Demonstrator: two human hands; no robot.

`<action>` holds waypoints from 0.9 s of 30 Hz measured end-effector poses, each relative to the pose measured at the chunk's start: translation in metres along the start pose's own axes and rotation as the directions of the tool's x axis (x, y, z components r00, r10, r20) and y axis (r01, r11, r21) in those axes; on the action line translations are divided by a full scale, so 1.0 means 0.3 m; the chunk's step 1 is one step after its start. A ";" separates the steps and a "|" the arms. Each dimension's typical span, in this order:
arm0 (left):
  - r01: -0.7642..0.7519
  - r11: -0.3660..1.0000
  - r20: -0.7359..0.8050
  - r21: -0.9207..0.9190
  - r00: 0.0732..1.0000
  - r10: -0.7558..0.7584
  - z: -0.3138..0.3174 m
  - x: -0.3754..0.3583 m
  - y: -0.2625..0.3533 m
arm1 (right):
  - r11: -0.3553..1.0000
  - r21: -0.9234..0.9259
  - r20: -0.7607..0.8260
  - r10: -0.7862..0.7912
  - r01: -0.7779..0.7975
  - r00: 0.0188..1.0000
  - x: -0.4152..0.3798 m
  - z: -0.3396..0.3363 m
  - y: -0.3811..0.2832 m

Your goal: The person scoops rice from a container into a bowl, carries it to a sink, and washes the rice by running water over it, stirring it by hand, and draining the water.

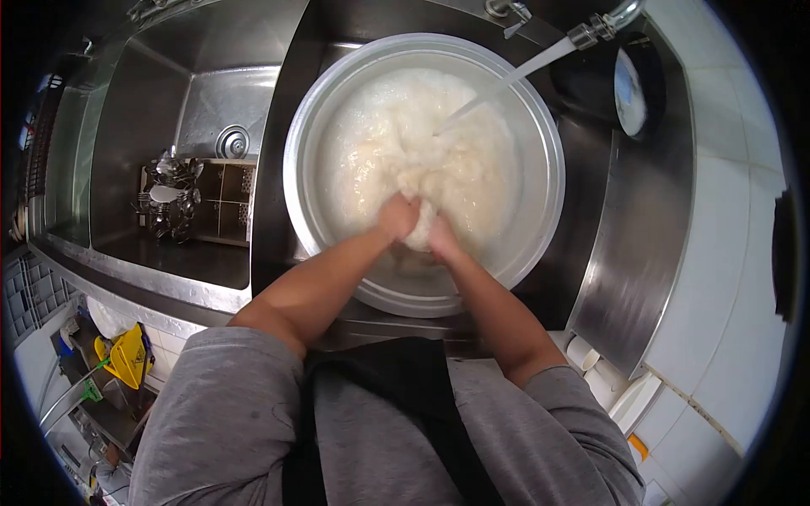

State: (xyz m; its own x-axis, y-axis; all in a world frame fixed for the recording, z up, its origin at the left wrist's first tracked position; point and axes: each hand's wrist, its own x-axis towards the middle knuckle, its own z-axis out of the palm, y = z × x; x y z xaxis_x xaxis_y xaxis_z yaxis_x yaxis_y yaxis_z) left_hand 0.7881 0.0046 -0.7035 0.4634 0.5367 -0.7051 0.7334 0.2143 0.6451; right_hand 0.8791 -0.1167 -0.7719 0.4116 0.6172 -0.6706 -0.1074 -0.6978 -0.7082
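Note:
In the head view a large round metal basin (297, 181) stands in the sink, filled with cloudy water and pale, wet rice (363, 173). My left hand (399, 217) and my right hand (442, 238) are close together near the basin's front side. A white clump of rice is pressed between them. The left fingers are curled around it, while the right hand closes on it from the other side. Some fingertips are hidden by the rice. From the tap (601, 30) a stream of water (515, 74) pours into the basin.
In the left sink sits a divided rack (226, 202) with spoons and other cutlery (173, 198) near a drain (233, 142). A dark round pan-like object (650, 84) leans at the back right. A yellow dustpan (128, 356) is at lower left. Tiled wall (717, 211) borders the right.

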 end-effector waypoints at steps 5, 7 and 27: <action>-0.508 0.590 0.388 0.627 0.861 0.329 -0.169 0.095 0.145 | 0.636 -0.695 0.067 -0.405 0.334 0.912 0.055 0.051 -0.181; -0.431 0.505 0.220 0.748 0.879 0.424 -0.146 0.250 0.135 | 0.598 -0.724 0.115 -0.386 0.343 0.915 0.178 0.018 -0.160; 0.085 0.575 -0.025 0.814 0.993 -0.112 -0.199 0.241 -0.137 | 0.542 -0.829 -0.151 0.016 -0.136 0.988 0.026 -0.441 -0.276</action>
State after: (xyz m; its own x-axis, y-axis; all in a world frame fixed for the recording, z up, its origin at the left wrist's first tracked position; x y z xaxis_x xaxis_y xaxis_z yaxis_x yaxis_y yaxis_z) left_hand 0.7618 0.0833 -0.7636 0.3658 0.5299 -0.7651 0.8660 -0.4950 0.0711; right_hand 1.0110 -0.1022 -0.6892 0.5415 0.5437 -0.6412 0.6363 -0.7635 -0.1101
